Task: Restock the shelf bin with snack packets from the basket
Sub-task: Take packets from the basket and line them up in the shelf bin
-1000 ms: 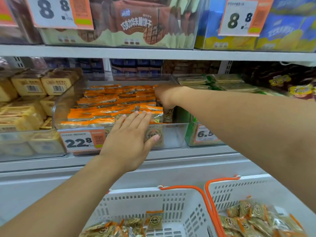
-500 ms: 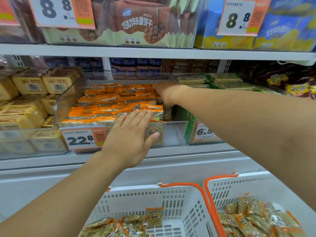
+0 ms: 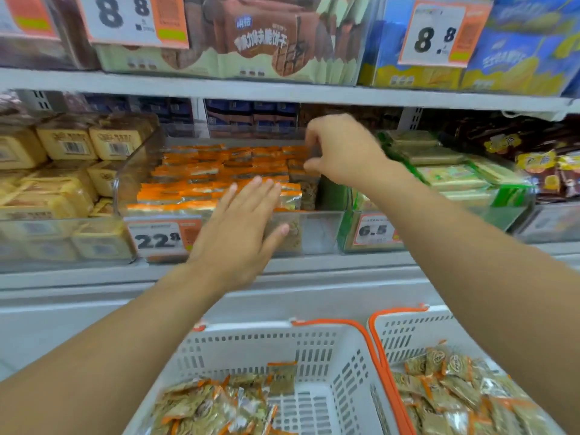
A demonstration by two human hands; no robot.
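Observation:
A clear shelf bin [image 3: 317, 229] with a 22.8 price tag holds rows of orange-edged snack packets [image 3: 201, 172]. My left hand [image 3: 237, 229] lies over the bin's front wall with its fingers straight, their tips on the front row of packets. My right hand [image 3: 343, 149] hovers above the bin's right rear corner, fingers and thumb loosely curved with a gap between them and nothing visible in them. Below, a white basket [image 3: 317, 353] with orange handles holds more of the same packets [image 3: 213, 409]. The view is somewhat blurred.
A second white basket [image 3: 408, 334] with packets [image 3: 448, 387] stands at the right. Yellow cakes [image 3: 66, 146] fill the bin to the left, green packs [image 3: 452, 177] the bin to the right. An upper shelf edge [image 3: 282, 91] runs just above my right hand.
My right hand has lifted up out of the bin's right side. My left hand stays at the bin's front, fingers spread flatter over the front row.

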